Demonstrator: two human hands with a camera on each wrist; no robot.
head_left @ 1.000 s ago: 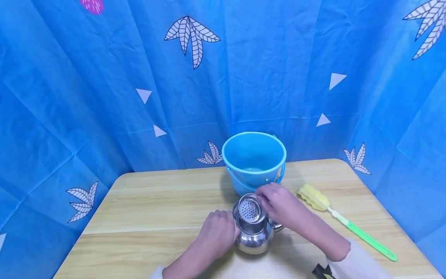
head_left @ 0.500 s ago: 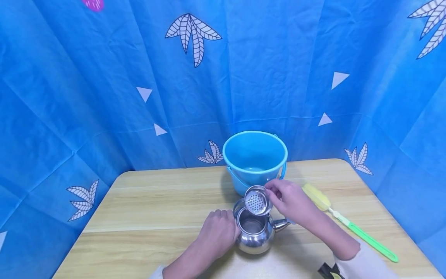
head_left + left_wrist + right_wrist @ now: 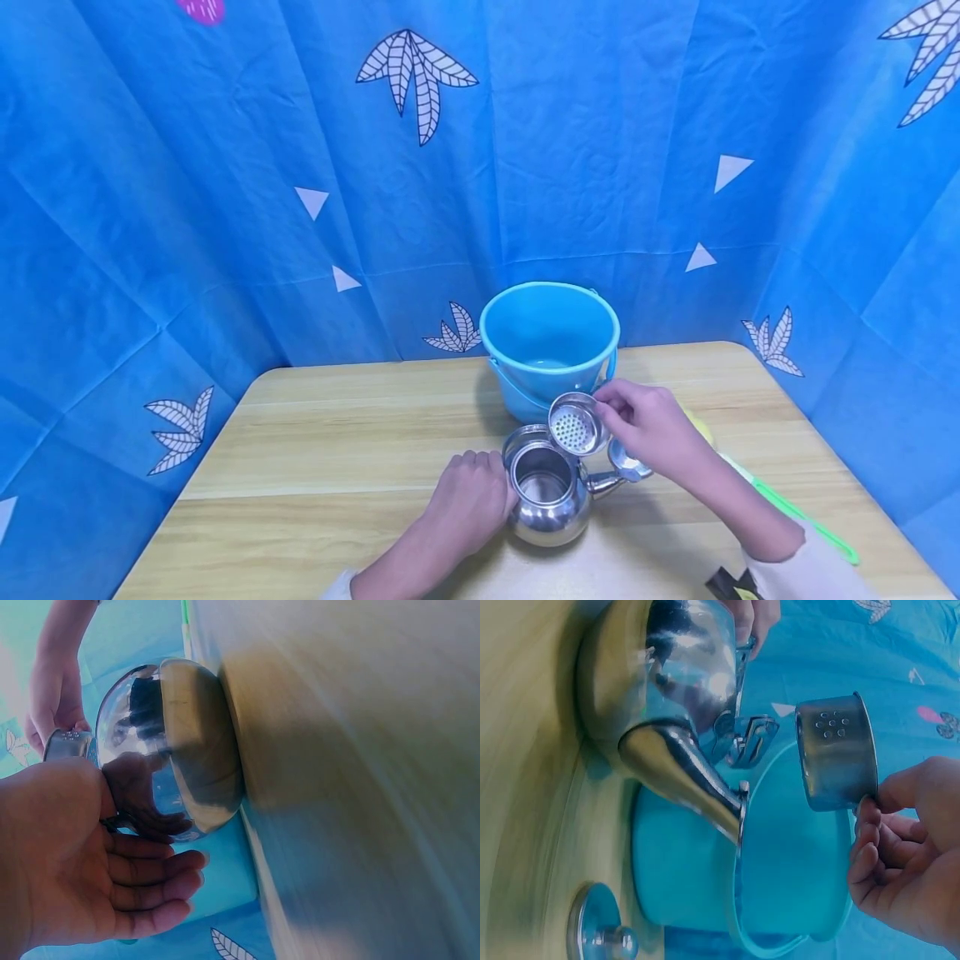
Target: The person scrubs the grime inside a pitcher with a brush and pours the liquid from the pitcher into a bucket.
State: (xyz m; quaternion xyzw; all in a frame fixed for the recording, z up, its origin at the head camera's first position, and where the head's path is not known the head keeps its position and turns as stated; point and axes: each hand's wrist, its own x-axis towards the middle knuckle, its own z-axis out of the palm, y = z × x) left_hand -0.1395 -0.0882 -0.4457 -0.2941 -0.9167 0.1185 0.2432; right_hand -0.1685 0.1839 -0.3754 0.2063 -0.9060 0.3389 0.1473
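Note:
A shiny steel teapot (image 3: 551, 525) stands upright on the wooden table with its mouth uncovered and its spout (image 3: 679, 769) pointing right. My left hand (image 3: 468, 500) grips the teapot's handle at the left side; in the left wrist view its palm (image 3: 60, 862) faces the pot and several fingers lie curled beside it. Up and to the right of the mouth, my right hand (image 3: 652, 429) pinches the rim of a steel tea strainer (image 3: 573, 427) with a perforated base. The strainer is apart from the pot. A round steel lid (image 3: 596, 926) with a knob lies on the table near the spout.
Just behind the teapot stands a blue bucket (image 3: 551, 371) with its handle hanging down. A yellow sponge brush with a green handle (image 3: 810, 521) lies at the right, partly hidden by my right arm. A blue patterned curtain (image 3: 420, 225) surrounds the table (image 3: 337, 433).
My right hand has lifted the strainer out of the teapot's mouth and carried it up and right. The lid by the spout has come into view. The left hand stays put.

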